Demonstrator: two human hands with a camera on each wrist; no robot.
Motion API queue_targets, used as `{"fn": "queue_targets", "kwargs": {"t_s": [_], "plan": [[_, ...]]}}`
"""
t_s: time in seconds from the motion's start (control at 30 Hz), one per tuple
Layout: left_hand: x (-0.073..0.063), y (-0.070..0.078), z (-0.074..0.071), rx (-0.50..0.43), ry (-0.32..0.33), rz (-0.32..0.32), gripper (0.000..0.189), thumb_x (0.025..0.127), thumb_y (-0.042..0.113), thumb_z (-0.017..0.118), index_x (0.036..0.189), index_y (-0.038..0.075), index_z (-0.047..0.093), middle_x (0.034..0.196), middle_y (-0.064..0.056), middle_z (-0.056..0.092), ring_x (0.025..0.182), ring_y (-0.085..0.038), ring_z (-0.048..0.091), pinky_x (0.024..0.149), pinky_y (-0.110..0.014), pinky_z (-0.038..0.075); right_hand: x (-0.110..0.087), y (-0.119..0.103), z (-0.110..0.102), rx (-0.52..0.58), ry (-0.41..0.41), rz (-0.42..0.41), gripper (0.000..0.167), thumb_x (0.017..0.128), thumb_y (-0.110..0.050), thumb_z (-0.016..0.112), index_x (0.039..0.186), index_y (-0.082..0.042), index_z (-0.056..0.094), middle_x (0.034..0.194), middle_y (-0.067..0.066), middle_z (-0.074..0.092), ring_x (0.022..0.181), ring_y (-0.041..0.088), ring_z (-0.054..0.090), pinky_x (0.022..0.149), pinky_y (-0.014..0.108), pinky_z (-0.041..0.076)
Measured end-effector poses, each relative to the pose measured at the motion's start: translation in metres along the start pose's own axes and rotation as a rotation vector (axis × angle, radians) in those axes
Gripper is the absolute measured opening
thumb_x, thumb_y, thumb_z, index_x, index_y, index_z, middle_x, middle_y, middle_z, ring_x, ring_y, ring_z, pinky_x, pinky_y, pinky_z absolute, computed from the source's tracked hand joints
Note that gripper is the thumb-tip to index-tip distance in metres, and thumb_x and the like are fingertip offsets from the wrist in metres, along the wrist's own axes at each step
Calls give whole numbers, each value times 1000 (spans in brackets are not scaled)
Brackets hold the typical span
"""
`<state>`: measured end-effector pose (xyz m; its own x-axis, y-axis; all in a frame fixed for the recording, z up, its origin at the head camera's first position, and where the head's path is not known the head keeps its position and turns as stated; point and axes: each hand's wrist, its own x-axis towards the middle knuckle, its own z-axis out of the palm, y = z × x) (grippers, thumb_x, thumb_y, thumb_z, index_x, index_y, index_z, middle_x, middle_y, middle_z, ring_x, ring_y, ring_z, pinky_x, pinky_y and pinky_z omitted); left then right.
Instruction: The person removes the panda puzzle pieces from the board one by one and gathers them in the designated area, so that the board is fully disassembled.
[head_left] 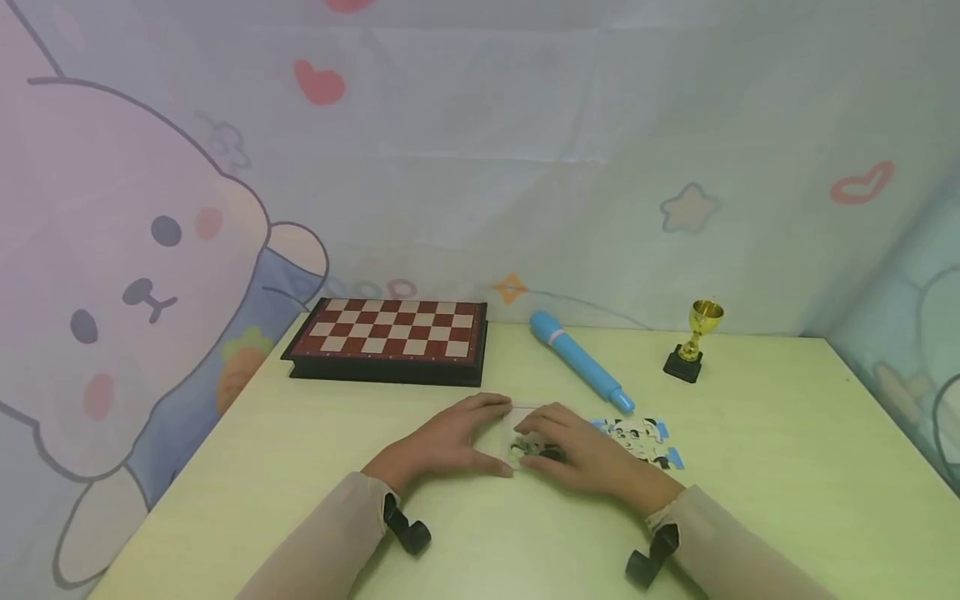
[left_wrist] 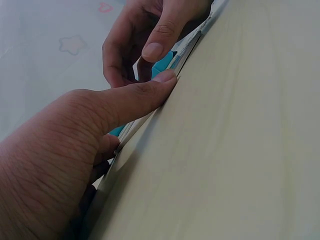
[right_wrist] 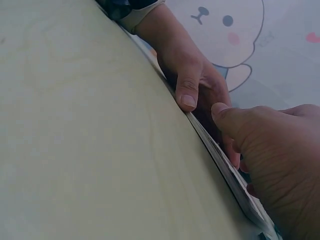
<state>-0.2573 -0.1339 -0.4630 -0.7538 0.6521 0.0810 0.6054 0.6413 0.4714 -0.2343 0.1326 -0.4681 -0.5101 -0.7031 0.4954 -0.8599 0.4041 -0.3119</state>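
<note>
A thin, flat puzzle tray (head_left: 513, 422) with a pale surface lies on the table between my hands. My left hand (head_left: 457, 440) grips its left side, thumb at the near edge and fingers at the far one. Green and black puzzle pieces (head_left: 519, 451) show in the tray's lower part, partly covered by my right hand (head_left: 588, 454). That hand is over the tray's right part with bent fingers and thumb apart; nothing is visible between them. Just right of it lies a panda puzzle (head_left: 636, 435) with blue edges, its left side hidden by the hand.
A red and white chessboard box (head_left: 390, 337) stands at the back left. Behind the puzzle, a blue microphone-shaped stick (head_left: 581, 360) lies diagonally. A small gold trophy (head_left: 697, 333) on a black base is at the back right. A printed cloth (head_left: 480, 167) hangs behind the table (head_left: 780, 467).
</note>
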Motion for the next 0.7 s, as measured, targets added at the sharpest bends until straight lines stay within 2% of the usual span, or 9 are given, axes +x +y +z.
{"fn": "queue_targets", "kwargs": {"t_s": [0.2,0.4,0.7], "plan": [[1,0,-1,-9,-1,3,102,74,79,68,155,21,42,158,13,34,145,-16,34,114,-45,36,1,0,-1,-32,3,46,36,96,-39,68,123,-16,65,122,-9,58,113,7,54,96,31,50],[-1,3,-5,-19,-3,-2,101,75,76,70,155,21,41,158,12,33,145,-16,33,114,-45,35,2,1,0,-49,1,40,31,95,-38,71,117,-16,68,117,-7,61,113,10,54,97,33,50],[-2,6,-6,-11,-8,-3,100,76,74,71,155,19,42,158,10,34,145,-16,33,114,-44,36,1,0,5,-52,-12,43,28,93,-36,73,115,-19,69,115,-8,60,107,8,50,89,30,49]]}}
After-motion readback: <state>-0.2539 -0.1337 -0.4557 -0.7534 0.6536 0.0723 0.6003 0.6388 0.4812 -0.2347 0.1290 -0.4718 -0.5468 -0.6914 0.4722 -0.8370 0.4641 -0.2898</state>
